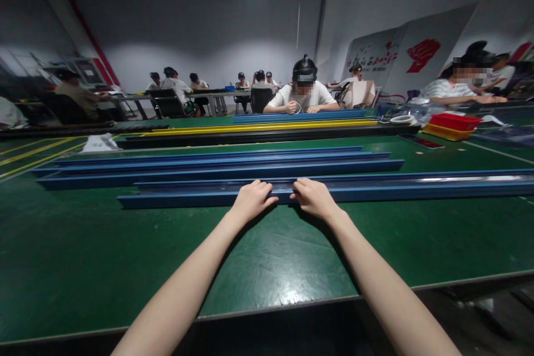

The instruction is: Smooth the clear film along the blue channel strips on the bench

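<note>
A long blue U-shaped channel [192, 199] lies across the green table in front of me, its open side up. My left hand [253, 199] bends its fingers over the near wall into the trough, with the thumb on the outer side. A short way to the right, my right hand [312, 196] grips the same wall in a like manner, thumb pointing left. Something clear and shiny [454, 179] shows inside the trough at the right. Whatever lies under my curled fingertips is hidden.
Behind it lie more blue channels [217, 169], then a black strip [267, 134] and a yellow strip [267, 125]. Red and yellow bins [453, 125] and a phone [429, 143] sit at the right. A person [306, 94] works across the green table [275, 267].
</note>
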